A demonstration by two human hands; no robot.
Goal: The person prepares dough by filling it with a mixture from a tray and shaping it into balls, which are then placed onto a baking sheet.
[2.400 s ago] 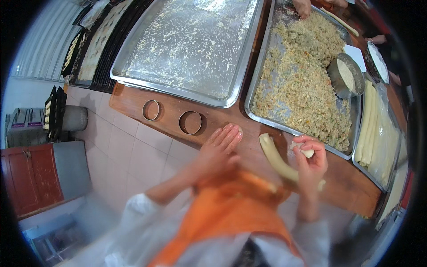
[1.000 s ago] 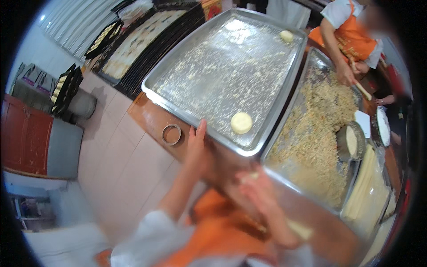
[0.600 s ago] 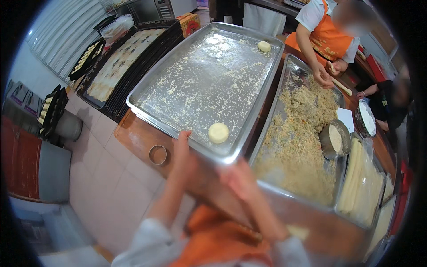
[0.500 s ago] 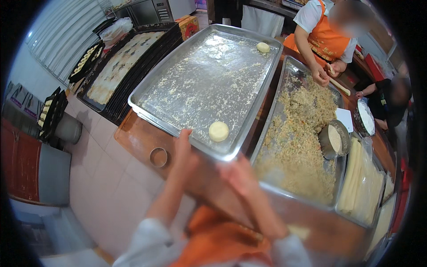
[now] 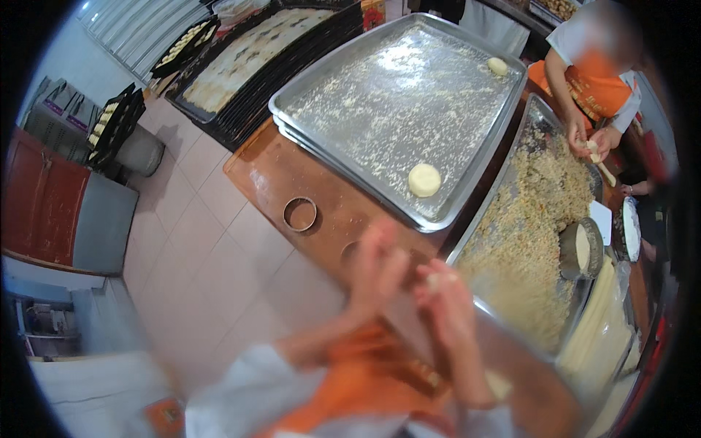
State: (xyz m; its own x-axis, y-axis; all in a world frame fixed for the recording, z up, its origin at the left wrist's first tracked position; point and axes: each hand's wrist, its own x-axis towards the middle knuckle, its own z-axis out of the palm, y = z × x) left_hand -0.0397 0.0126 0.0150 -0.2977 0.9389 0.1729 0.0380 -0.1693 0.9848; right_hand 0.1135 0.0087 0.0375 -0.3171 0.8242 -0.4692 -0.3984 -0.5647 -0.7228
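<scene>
My left hand (image 5: 378, 266) is raised above the front edge of the wooden table, fingers stretched upward and blurred, with nothing seen in it. Close beside it, my right hand (image 5: 449, 306) has curled fingers with a pale bit at their tips, too smeared to name. Ahead of both is a floured metal tray (image 5: 343, 139) on a stack of trays. A round, flat dough piece (image 5: 424, 180) lies at its near corner, and another dough piece (image 5: 497, 66) at the far right. A metal ring (image 5: 299, 214) rests on the table; a second ring (image 5: 349, 253) is partly behind my left hand.
A second tray (image 5: 467, 244) at right holds crumbly filling (image 5: 537, 212) and a metal bowl (image 5: 569, 252). Long dough strips (image 5: 590, 314) lie under plastic nearby. A co-worker's hands (image 5: 590, 144) work a small dough piece. Black baking trays (image 5: 270, 91) are stacked at far left.
My view has swung left, so the trays sit further right and higher. My hands have come away from the tray's near edge and closer together; the second ring now shows.
</scene>
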